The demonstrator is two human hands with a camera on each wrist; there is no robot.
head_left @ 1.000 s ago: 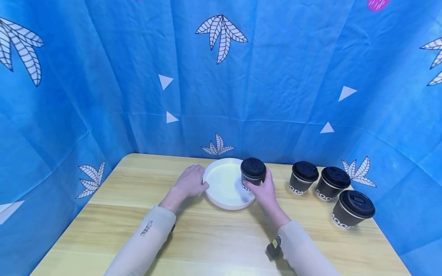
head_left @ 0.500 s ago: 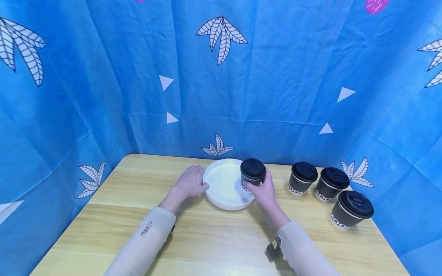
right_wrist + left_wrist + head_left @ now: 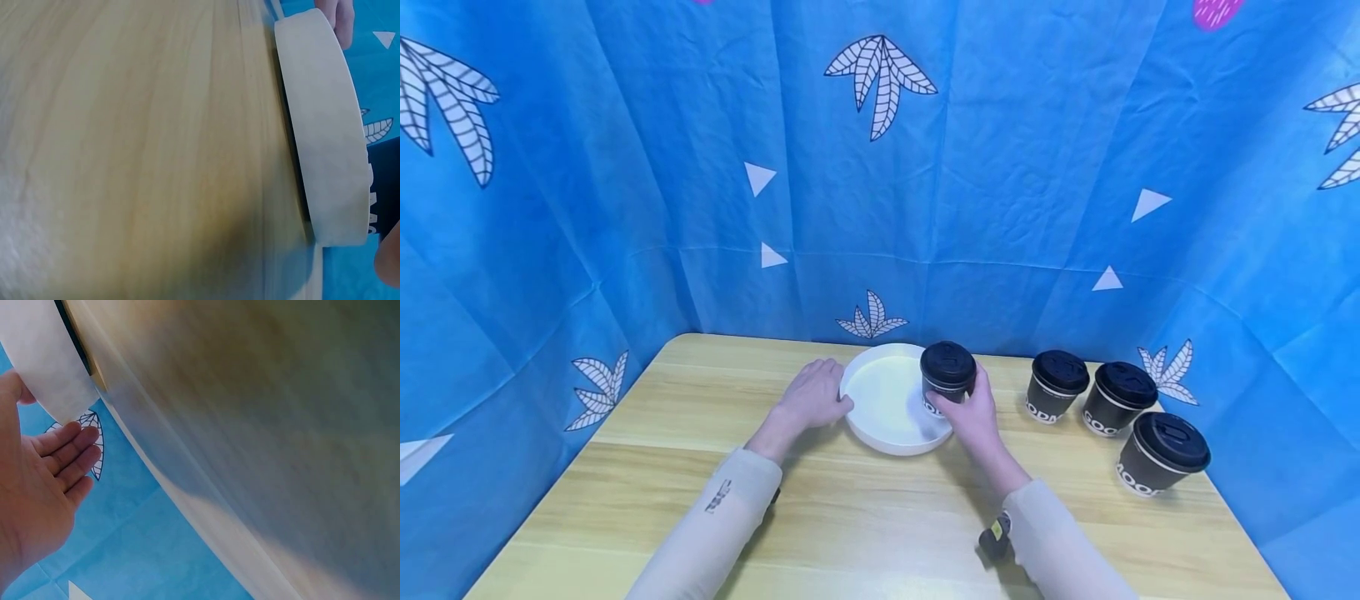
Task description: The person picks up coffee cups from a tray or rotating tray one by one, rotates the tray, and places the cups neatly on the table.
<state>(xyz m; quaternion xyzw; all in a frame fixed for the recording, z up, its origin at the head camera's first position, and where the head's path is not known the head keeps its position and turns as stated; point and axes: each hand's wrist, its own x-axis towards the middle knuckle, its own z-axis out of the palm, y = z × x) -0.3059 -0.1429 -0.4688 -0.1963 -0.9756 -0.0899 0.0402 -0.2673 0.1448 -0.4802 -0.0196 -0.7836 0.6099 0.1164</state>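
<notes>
A round white tray [image 3: 883,400] with a raised rim lies near the back edge of the table. My left hand [image 3: 811,396] holds the tray's left side, thumb at the rim. In the left wrist view that hand's fingers [image 3: 75,453] lie by the end of the tray wall [image 3: 47,356]. My right hand [image 3: 976,417] grips a dark paper coffee cup [image 3: 949,367] with a black lid, upright over the right part of the tray. White lettering on the cup [image 3: 384,187] shows beside the tray wall in the right wrist view; the cup's base is hidden there.
To the right stand three more lidded coffee cups: one nearest the tray [image 3: 1057,387], a middle one [image 3: 1122,400] and a larger-looking one [image 3: 1163,457] near the table's right edge. A blue patterned curtain [image 3: 1030,167] hangs around the wooden table [image 3: 865,517].
</notes>
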